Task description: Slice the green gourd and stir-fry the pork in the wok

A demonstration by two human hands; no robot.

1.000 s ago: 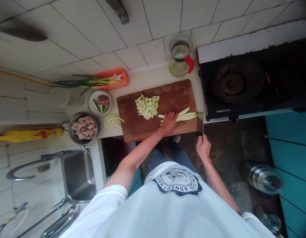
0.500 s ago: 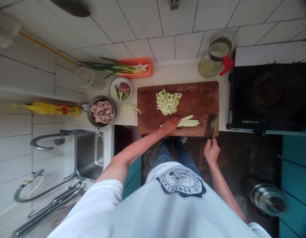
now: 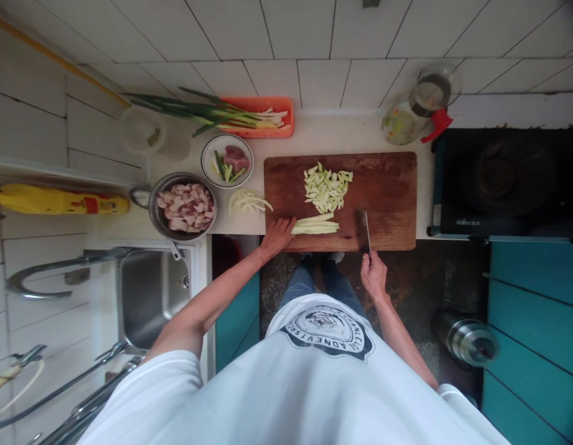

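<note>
Both the bare left hand (LH) [image 3: 277, 236] & the bundle of long, pale-green veg. strips [image 3: 316, 225] had slid left along the brown rectangular wooden chopping board [image 3: 383, 185] vs. the prev. frame, & the broad, dark-bladed metal cleaver [image 3: 361, 232] had come in from the board's R end too. LH lay over the strips' L ends, close to the board's near L corner, fingers pointing R; couldn't tell how tightly they were closed. Strips lay flat, just R of LH, well short of the bare right hand (RH) [image 3: 374, 272]. RH was wrapped round the cleaver's handle just off the board's near edge, blade pointing away from the person, over the board & apart from the strips. Beyond the strips, btwn the two hands, sat a loose heap of short, pale-green cut pcs [image 3: 327, 187]. Up & L of LH: a pile of thin, pale shreds [image 3: 246, 203] w/ its R tip at the board's edge, then a round white plate w/ a dark rim [image 3: 221, 143] bearing pink meat [image 3: 237, 159] & green lengths [image 3: 227, 171]. Farther L of LH stood a round grey metal pot [image 3: 175, 233] full of chopped pale-pink meat pcs [image 3: 185, 206]. Beyond the plate, an orange plastic basket [image 3: 261, 132] held long green onions [image 3: 188, 110], leaves trailing L. Up & R of RH were a clear glass jug w/ a red handle [image 3: 402, 128] & a black stove [image 3: 513, 179].
</note>
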